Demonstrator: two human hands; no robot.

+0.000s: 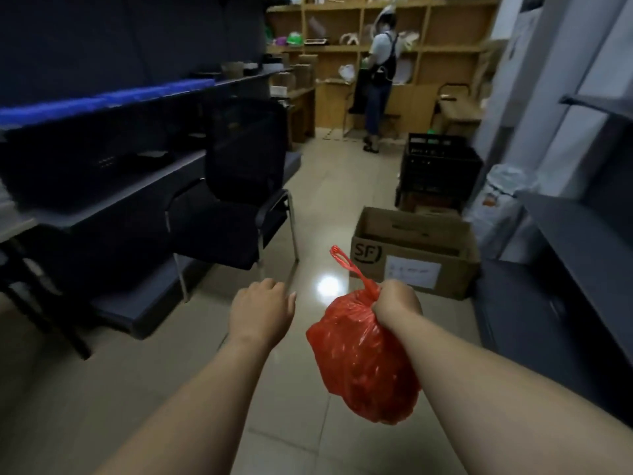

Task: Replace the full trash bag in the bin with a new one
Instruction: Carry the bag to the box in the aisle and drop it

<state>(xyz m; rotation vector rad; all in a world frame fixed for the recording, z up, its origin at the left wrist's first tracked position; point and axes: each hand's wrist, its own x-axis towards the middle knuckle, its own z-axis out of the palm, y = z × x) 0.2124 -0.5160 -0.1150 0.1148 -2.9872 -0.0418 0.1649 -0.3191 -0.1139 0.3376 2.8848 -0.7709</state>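
Note:
A full red plastic trash bag (364, 365) hangs in the air below my right hand (397, 305), which is closed around its twisted neck. A looped red handle sticks up past my fist. My left hand (262, 311) is held out beside it, palm down, fingers loosely curled, with nothing in it. No bin shows in this view.
An open cardboard box (416, 255) marked SF lies on the tiled floor just ahead on the right. Behind it stands a black crate (440, 169). A black chair (236, 204) and dark shelving stand on the left. Grey shelves run along the right. A person (378, 80) stands at the far wooden shelves.

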